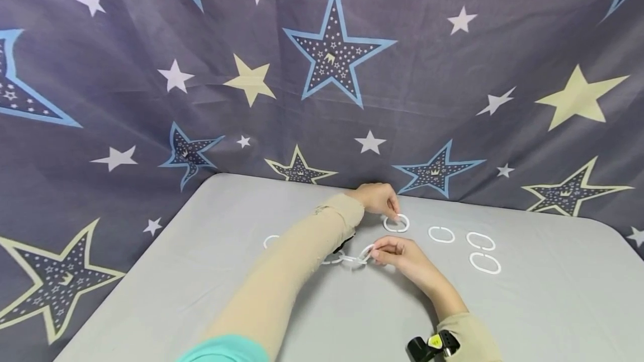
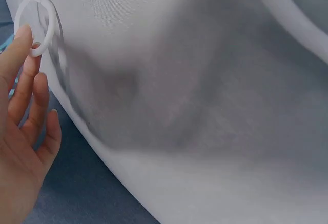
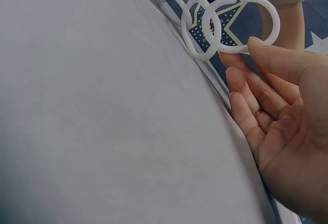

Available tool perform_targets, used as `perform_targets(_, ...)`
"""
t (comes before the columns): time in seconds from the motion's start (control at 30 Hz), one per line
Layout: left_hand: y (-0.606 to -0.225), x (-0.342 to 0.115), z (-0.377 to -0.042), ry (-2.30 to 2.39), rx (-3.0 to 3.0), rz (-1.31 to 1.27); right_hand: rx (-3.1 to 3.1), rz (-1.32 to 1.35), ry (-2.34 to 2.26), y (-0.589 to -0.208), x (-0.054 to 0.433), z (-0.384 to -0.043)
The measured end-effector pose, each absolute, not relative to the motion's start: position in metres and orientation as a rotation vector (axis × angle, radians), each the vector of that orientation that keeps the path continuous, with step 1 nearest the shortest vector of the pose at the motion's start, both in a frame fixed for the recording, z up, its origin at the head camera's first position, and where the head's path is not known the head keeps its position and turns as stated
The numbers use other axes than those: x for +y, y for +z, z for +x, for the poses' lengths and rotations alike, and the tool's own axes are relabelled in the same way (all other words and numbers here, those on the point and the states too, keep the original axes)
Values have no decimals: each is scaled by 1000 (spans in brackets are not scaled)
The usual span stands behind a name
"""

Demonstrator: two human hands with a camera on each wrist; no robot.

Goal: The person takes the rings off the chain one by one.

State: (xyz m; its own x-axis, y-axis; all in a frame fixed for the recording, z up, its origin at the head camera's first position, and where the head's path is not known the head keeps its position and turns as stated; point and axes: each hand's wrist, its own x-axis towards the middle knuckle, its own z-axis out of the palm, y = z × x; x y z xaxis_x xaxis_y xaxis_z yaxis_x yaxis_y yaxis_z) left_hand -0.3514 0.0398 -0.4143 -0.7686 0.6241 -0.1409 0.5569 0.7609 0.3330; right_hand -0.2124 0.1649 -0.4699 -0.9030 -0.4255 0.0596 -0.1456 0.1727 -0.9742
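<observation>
My left hand (image 1: 377, 199) reaches across to the far side of the table and pinches a white oval plastic link (image 1: 397, 232) between thumb and index finger. In the left wrist view this link (image 2: 52, 21) stands tilted up at the fingertips, the other fingers loosely bent. Closer in, my right hand (image 1: 405, 258) pinches the end link (image 3: 278, 21) of a short white chain by its lower side. A narrow gap shows at the top of that link. Threaded through it is a second link (image 3: 186, 37), and more chain trails left, partly hidden behind the left forearm.
Several loose white links lie right of the hands: one link (image 1: 441, 241) nearer, then a far link (image 1: 483, 249) and a near link (image 1: 487, 272). Another link (image 1: 266, 240) peeks out left of the forearm. A star-patterned curtain (image 1: 412, 105) borders the grey table (image 1: 553, 295) behind.
</observation>
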Motion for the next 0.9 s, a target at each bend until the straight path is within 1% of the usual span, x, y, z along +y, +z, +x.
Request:
perform_targets(0.6,-421,58,-346,291,2800,936,2229,-554,-1791,-471,167,-211)
perform_targets(0.77,-422,53,-353,298,2774,919,2241,-559,-1787,-471,167,-213)
perform_targets(0.9,-417,39,-359,408,2721,917,2238,-558,-1799,-470,165,-214)
